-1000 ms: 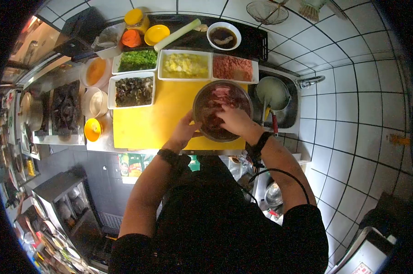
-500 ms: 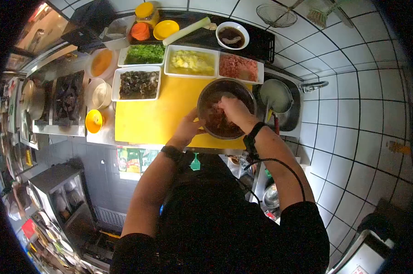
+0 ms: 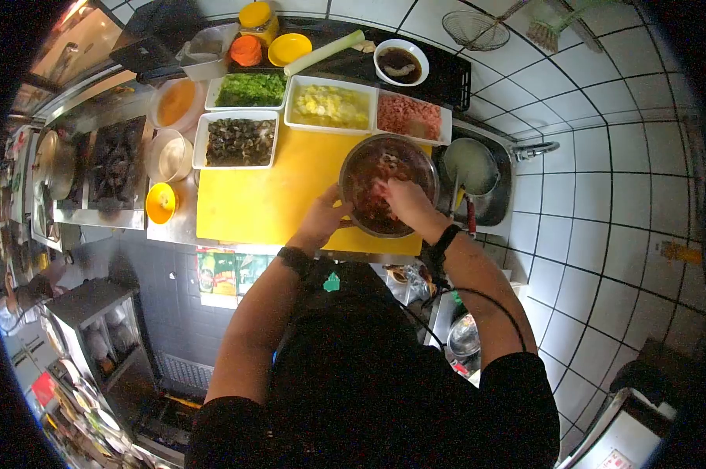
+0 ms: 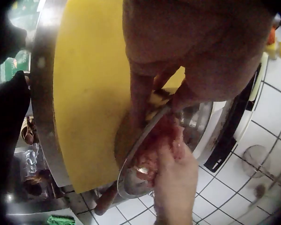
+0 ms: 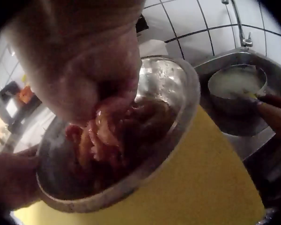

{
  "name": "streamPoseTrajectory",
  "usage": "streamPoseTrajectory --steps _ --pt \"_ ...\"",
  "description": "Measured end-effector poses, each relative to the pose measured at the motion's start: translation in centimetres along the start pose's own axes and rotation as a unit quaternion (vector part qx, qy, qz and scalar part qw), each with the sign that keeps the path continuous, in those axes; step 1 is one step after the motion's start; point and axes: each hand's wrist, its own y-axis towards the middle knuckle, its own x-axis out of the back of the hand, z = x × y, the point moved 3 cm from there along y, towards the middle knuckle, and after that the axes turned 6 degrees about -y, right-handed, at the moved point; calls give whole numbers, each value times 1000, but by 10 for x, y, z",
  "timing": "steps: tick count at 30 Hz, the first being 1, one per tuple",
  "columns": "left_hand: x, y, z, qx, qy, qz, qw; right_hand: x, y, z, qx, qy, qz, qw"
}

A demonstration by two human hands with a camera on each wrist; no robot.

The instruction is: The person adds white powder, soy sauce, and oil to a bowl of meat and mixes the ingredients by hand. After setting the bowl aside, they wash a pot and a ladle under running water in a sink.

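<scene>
A round metal bowl [image 3: 432, 166] stands on the right part of the yellow cutting board [image 3: 251, 195]. Sliced raw meat [image 5: 103, 140] with a wet, glossy look lies inside it. My left hand [image 3: 320, 220] holds the bowl at its near left side, thumb and fingers on either side of the rim in the left wrist view. Down in the bowl, my right hand [image 3: 409, 205] has its fingers curled round some of the meat, and strips hang out below them in the right wrist view. Its fingertips are hidden.
White trays of dark chopped pieces [image 3: 239, 141], chopped greens [image 3: 251, 90], yellow chunks [image 3: 329, 105] and pink mince [image 3: 407, 116] line the board's back. A sink [image 3: 493, 207] with a pot [image 3: 471, 160] lies right. Behind stands a bowl of dark liquid [image 3: 400, 66].
My right hand has worked about in the bowl, its fingers closing round the meat, which has shifted. My left hand stays at the rim. The head view has moved slightly.
</scene>
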Motion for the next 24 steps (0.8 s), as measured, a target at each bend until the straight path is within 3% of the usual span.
streamPoseTrajectory --steps 1,4,5,7,9,10,12,14,15,16,17,19,20,21,22,24 --pt "-1 0 -1 -3 6 -4 1000 9 0 6 -5 6 27 1000" --pt "-2 0 -1 -6 8 -5 1000 21 5 22 -14 123 -50 991" --pt "-3 -2 -3 -7 2 -3 1000 19 9 27 21 22 -156 987" --pt "-4 -5 -6 -8 9 6 1000 9 11 32 59 -77 -257 961" --pt "2 -11 -7 -11 14 13 1000 8 4 46 73 -152 -205 964" --pt "8 -16 -6 0 28 -32 999 7 4 49 80 -177 -187 963" --pt "20 -34 -11 12 41 -76 996 4 20 22 94 -90 -89 987" --pt "35 -68 -34 12 86 -60 994 6 25 11 137 -124 -136 973" --pt "47 -84 -37 10 84 -59 995 23 18 12 -10 129 -48 990" --pt "61 -101 -40 -1 93 -59 994 27 12 14 -156 370 43 915" --pt "75 -118 -41 -11 101 -58 993 27 12 13 -159 368 42 915" --pt "97 -149 -46 -4 47 -90 995 35 14 11 -88 100 -34 991" --pt "108 -163 -47 -4 40 -106 994 36 12 14 -51 -39 -69 996" --pt "124 -177 -41 -14 38 -106 994 48 5 34 -114 -64 -38 991" --pt "137 -186 -35 -25 35 -107 993 53 0 49 -117 -67 -38 990" --pt "142 -201 -35 -18 41 -111 993 52 -12 75 -42 43 -74 995"
